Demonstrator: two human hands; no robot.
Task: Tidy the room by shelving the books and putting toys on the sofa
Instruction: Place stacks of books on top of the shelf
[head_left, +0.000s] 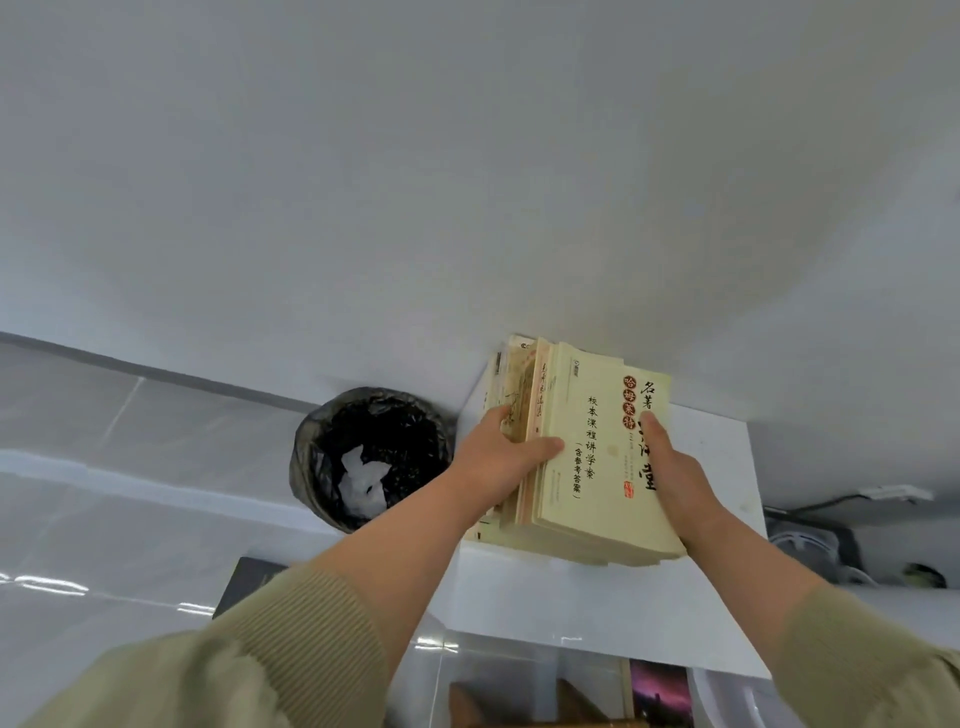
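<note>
1. Plainly, in the head view, a stack of books lies flat on the white shelf top, its far end against the wall. The top cover is cream with dark Chinese print.
2. The left hand grips the stack's left side, one digit laid across the top cover and another up along the book edges.
3. The right hand holds the right side with its thumb pressed on the cover. Its other fingers are hidden past the edge, perhaps curled under.
4. A bin with a black liner stands just left of the shelf, with crumpled white paper inside.
5. Olive sleeves cover both forearms.
</note>
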